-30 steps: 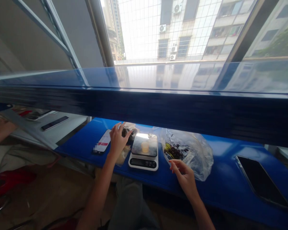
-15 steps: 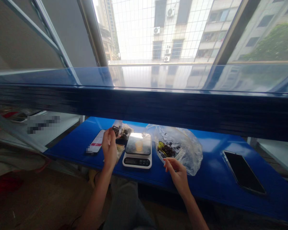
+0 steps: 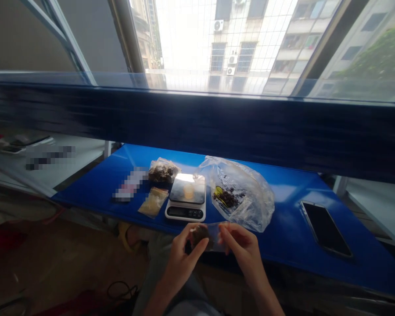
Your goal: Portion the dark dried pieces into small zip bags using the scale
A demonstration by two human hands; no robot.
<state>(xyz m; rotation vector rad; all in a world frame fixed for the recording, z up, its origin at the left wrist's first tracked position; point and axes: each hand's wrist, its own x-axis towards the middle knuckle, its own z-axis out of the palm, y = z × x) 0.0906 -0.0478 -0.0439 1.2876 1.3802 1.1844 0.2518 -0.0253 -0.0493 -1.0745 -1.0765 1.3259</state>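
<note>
One clear bag (image 3: 213, 236), brown contents (image 3: 200, 233)

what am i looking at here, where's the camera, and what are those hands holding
There's no machine here, just a person's bare hands. The camera is worn on that person's head, looking forward and down. The left hand and right hand hold opposite ends of a small clear bag with something dark inside. On the blue table stands a white scale bearing a small yellowish item. Left of it lie a dark-filled bag and a pale one; right, a large clear bag, then a phone.
</note>
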